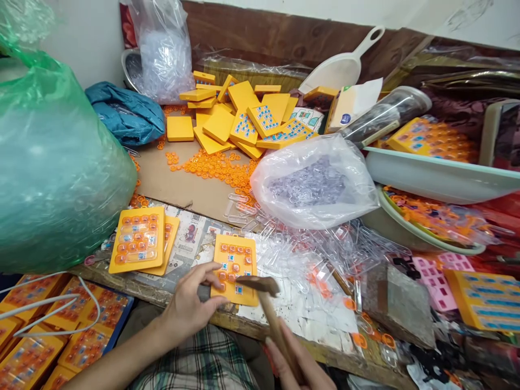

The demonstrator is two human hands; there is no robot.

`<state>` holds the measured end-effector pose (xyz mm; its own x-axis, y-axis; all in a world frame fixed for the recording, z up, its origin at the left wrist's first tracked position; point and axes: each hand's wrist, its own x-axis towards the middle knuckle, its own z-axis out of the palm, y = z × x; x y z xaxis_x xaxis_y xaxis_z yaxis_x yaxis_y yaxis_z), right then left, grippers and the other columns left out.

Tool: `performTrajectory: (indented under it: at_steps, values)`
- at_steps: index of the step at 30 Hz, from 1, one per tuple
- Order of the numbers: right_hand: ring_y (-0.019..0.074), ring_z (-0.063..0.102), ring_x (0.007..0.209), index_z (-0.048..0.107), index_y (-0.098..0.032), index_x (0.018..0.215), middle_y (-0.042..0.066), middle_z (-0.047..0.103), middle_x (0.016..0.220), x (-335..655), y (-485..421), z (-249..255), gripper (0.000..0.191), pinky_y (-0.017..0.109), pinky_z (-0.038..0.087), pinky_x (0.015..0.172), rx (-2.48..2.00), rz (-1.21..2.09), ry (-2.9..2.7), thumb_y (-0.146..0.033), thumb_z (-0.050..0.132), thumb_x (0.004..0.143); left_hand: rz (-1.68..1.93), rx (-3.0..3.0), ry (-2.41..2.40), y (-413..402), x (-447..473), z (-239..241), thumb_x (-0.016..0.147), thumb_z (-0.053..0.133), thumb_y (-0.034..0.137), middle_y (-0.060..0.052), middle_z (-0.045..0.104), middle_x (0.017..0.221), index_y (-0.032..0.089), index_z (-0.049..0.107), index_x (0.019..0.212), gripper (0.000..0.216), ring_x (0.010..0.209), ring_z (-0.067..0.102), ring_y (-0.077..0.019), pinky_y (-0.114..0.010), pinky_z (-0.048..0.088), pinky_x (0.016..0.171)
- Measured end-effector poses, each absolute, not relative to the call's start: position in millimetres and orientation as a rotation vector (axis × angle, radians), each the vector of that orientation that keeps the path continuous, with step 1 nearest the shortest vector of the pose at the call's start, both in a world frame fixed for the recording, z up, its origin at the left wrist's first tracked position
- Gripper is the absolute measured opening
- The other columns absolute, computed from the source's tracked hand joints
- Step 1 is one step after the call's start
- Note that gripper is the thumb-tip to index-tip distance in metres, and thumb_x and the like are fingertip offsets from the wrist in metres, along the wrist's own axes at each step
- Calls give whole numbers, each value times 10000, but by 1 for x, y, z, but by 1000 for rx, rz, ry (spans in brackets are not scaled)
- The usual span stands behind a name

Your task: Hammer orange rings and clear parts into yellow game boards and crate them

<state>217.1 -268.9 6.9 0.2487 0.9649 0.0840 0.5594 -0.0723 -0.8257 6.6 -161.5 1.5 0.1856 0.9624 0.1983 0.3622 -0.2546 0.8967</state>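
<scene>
My right hand (pixel 294 360) is wrapped around the wooden handle of a small hammer (pixel 273 319). The hammer's dark metal head is over a yellow plastic panel (pixel 249 297), hiding part of it; I cannot tell whether they touch. Orange round caps and small blue-marked squares sit in rows on this panel. At its left edge, my left hand (pixel 194 295) grips it with curled fingers and the thumb at the near corner. Two similar panels with orange caps, the upper one (pixel 136 254) overlapping the other, lie to the left.
Loose orange caps (pixel 219 168) and a pile of yellow panels (pixel 219 124) lie farther back. A white bag (pixel 260 184) of clear pieces stands behind the work spot. The green bag (pixel 60 162) bulges at left. Clear plastic pieces and a grey block (pixel 400 303) crowd the right.
</scene>
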Motion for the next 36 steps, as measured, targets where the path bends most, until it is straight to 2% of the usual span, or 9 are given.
performTrajectory:
  at_steps: [4,7,9,15,18,22,30,33,36]
  values:
    - [192,672,698,602,-202,1268,32,733,848,220,-249,5,577,250,566,593,-1914,615,-849,-433,701,748,1284,1826,1403,-94,28,18,811,610,192,-61,694,914,174,660,968,165,857,642,-172,-309,527,820]
    - [107,502,460,491,-173,1366,-45,603,562,222,-234,6,733,204,443,430,-1849,739,-662,-443,725,727,1027,1881,1614,-23,56,21,848,518,116,-86,686,1071,158,680,998,225,1021,613,-166,-278,477,921]
    - [86,414,413,444,-143,1395,-76,515,481,224,-230,6,813,198,374,392,-1805,800,-602,-450,743,705,899,1885,1660,15,74,19,825,532,100,-90,698,1055,159,696,991,240,1009,624,-179,-282,473,916]
    - [86,390,409,399,-114,1418,-77,496,474,229,-236,2,907,213,329,388,-1786,832,-547,-488,753,671,686,1913,1695,58,101,8,720,610,93,-97,726,867,170,734,897,229,838,666,-229,-308,504,765]
    - [87,388,413,430,-117,1400,-79,485,468,227,-237,1,885,219,335,398,-1787,836,-510,-480,760,663,704,1967,1705,50,95,6,739,587,88,-97,703,946,170,715,977,282,887,648,-217,-289,491,795]
    - [84,394,419,527,-136,1327,-76,484,476,225,-235,3,808,223,354,415,-1776,812,-489,-486,771,641,826,2000,1808,21,68,-1,860,437,117,-118,640,1028,155,670,1077,320,965,599,-221,-317,463,862]
    - [78,390,410,484,-153,1364,-66,524,507,227,-231,5,808,211,334,387,-1789,846,-565,-481,749,674,863,2066,1804,0,35,-18,846,475,144,-86,658,838,172,710,759,252,849,574,-216,-330,458,810]
    - [80,377,393,479,-134,1367,-82,490,464,225,-230,6,837,211,329,375,-1786,838,-575,-488,755,660,887,2065,1761,5,40,-11,817,494,115,-76,671,836,171,698,759,219,862,580,-216,-335,458,828]
    - [90,415,392,477,-141,1372,-75,523,474,223,-235,7,824,218,378,386,-1812,800,-612,-487,747,675,922,2046,1721,-17,41,2,812,492,100,-70,676,886,169,672,893,209,872,593,-211,-335,468,829]
